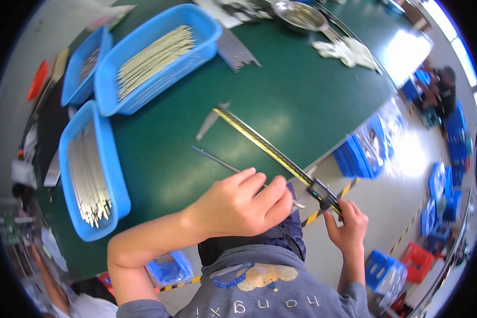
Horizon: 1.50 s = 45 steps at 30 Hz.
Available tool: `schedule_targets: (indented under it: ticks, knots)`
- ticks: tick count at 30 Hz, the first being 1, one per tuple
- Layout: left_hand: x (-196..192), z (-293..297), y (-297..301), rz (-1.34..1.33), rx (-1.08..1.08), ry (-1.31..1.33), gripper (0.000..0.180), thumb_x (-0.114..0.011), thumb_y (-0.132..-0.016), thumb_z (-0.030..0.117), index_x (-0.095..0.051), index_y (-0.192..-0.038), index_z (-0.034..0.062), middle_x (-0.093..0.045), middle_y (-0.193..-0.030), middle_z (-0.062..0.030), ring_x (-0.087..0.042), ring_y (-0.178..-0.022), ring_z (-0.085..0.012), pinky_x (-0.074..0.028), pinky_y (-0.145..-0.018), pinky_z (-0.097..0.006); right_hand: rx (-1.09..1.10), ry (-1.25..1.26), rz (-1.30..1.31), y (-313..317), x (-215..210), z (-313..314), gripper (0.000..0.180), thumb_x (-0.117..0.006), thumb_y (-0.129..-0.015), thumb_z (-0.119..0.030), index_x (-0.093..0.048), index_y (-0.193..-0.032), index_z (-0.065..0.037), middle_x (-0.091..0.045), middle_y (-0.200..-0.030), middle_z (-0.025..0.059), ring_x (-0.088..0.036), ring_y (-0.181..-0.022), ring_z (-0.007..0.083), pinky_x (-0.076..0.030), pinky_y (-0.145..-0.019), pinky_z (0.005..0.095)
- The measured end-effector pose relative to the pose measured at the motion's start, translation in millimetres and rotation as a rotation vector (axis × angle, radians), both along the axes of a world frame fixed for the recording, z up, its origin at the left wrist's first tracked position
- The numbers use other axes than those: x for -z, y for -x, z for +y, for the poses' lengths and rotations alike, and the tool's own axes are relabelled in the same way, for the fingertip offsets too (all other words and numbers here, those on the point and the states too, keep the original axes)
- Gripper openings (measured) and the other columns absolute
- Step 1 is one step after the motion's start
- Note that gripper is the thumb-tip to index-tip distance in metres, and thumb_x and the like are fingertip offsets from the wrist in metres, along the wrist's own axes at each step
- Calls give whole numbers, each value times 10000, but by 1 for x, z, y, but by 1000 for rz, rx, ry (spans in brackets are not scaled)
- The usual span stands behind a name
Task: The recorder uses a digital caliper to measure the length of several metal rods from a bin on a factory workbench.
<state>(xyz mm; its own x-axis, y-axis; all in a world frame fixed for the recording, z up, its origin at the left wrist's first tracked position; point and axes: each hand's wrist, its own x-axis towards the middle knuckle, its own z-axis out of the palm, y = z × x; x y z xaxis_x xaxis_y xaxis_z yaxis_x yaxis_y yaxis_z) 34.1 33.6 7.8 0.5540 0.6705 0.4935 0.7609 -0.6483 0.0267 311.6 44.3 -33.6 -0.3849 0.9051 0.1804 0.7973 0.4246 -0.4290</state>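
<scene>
My left hand (244,204) is closed around a thin grey metal rod (217,160) that slants up-left over the green table (286,100). My right hand (347,225) grips the sliding head of a long digital caliper (270,148) near the table's edge; its yellow-marked beam reaches up-left across the table. The rod's near end meets the caliper jaws by my fingers. A flat grey metal strip (209,123) lies loose beyond the beam's tip.
Three blue baskets (159,58) (85,66) (90,172) hold several thin metal rods along the left. A steel bowl (302,16), white cloth gloves (350,53) and a comb-like metal piece (237,52) sit at the far side. Blue crates (360,153) stand on the floor.
</scene>
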Motion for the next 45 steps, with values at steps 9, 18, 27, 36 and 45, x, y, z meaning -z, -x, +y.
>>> schedule_targets:
  ticks: [9,18,27,36,45]
  knots:
    - [-34,106,171,-52,-502,-244,110,-566,-769,92,-617,-866,99,-581,-795,-72,-603,-729,-286,-482,-575,-400,-15,-1,61,7,3,8,268,-762,-669,-193,-586,-804,-43,-552,-617,69,-537,-481,203,-418,-449,299]
    - [9,119,197,-355,-937,177,179,-610,-780,231,-688,-806,73,-653,-787,-158,-625,-753,-346,-477,-682,-456,-30,-91,-18,-15,10,3,284,-747,-756,-243,-647,-886,-12,-554,-621,84,-482,-513,192,-418,-495,327]
    - [-29,-45,270,-455,-1564,840,334,-665,-786,306,-648,-830,-24,-640,-749,-158,-635,-659,-230,-525,-575,-337,-57,-32,40,-14,4,17,285,-746,-762,-264,-640,-846,-13,-523,-594,88,-446,-482,204,-402,-471,332]
    - [-3,-63,284,-988,-1377,808,246,-663,-803,241,-631,-799,-3,-585,-699,-60,-569,-608,-148,-488,-508,-273,-3,70,-53,-19,3,12,331,-742,-759,-254,-655,-984,-28,-626,-713,119,-565,-578,204,-474,-556,328]
    - [-5,-70,286,-1037,-1348,638,128,-572,-798,98,-613,-860,-6,-599,-772,-90,-604,-687,-191,-519,-557,-319,-11,20,30,-12,5,10,271,-754,-680,-174,-607,-846,-18,-569,-643,80,-517,-480,196,-408,-455,300]
